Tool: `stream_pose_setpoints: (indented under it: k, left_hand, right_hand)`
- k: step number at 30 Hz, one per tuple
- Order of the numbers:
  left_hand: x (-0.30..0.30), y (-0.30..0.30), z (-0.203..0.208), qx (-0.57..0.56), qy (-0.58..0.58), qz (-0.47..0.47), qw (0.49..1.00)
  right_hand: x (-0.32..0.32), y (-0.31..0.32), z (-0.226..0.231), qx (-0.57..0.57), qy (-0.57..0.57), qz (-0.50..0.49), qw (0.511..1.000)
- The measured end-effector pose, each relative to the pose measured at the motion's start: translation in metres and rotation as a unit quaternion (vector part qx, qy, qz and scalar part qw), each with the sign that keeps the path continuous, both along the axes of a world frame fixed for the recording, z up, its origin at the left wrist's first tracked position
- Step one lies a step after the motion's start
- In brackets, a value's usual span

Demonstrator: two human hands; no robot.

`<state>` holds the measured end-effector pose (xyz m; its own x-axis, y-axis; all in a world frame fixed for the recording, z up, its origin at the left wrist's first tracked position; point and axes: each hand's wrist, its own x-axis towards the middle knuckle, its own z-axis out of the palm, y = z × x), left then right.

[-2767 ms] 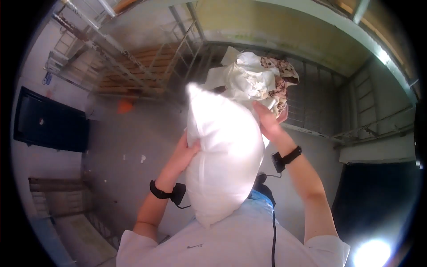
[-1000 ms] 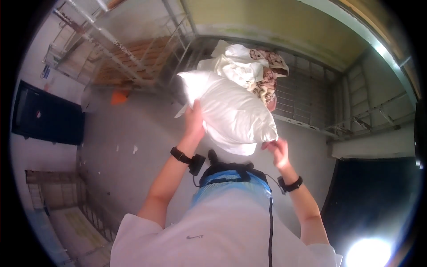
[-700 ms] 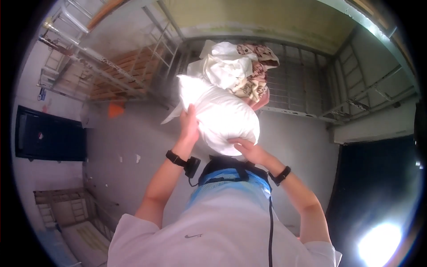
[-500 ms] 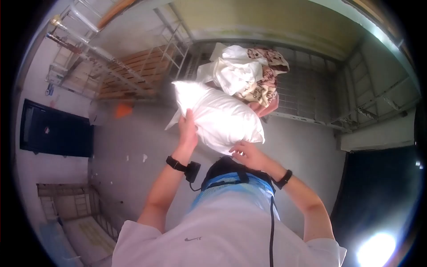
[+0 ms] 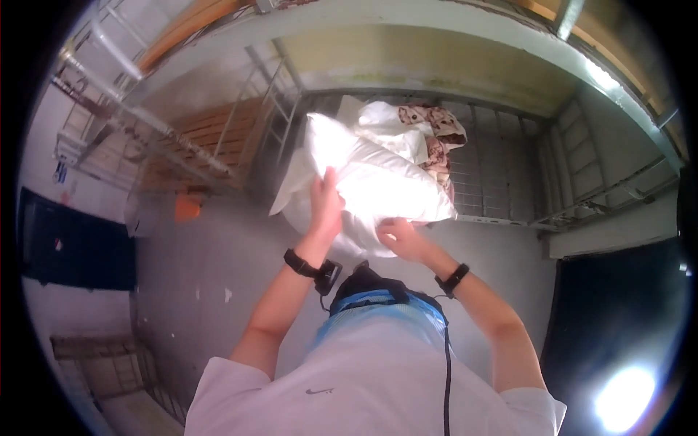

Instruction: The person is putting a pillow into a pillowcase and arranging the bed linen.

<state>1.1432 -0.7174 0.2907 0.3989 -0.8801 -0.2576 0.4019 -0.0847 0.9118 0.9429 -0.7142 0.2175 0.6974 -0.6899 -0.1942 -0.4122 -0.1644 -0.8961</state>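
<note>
A plump white pillow [image 5: 392,182] is held up in front of me, tilted, its far-left corner pointing up. Loose white cloth [image 5: 356,236] hangs beneath it and spreads out on the left; whether this is a pillowcase around the pillow I cannot tell. My left hand [image 5: 326,207] grips the pillow's left side, thumb on top. At the near edge, my right hand [image 5: 406,240] has its fingers curled and pinched on the white cloth. Behind the pillow, a heap of white and brown-patterned bedding [image 5: 436,138] lies on the metal bed frame [image 5: 498,145].
An upper bunk rail [image 5: 436,16] crosses overhead. A wooden-slatted bunk [image 5: 203,142] stands at the left, with an orange object [image 5: 187,207] on the floor near it. Dark doors are at the left [image 5: 76,243] and right [image 5: 618,312]. Another bed frame [image 5: 102,356] sits lower left.
The pillow has turned and risen on its right side, showing more loose white cloth below. Both hands have shifted slightly; the right hand's fingers have closed on the cloth. The view has tilted upward.
</note>
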Motion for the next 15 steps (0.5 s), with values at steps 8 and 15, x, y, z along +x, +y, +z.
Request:
stream_pose_setpoints:
  k: [8, 15]
  left_hand:
    - [0.071, -0.074, 0.03, -0.064, 0.077, -0.115, 0.988]
    - [0.106, -0.108, -0.062, 0.036, 0.024, -0.138, 0.99]
  right_hand:
    - [0.016, -0.072, 0.077, -0.075, -0.065, -0.159, 0.982]
    - [0.047, -0.111, 0.053, -0.009, 0.233, -0.044, 0.971]
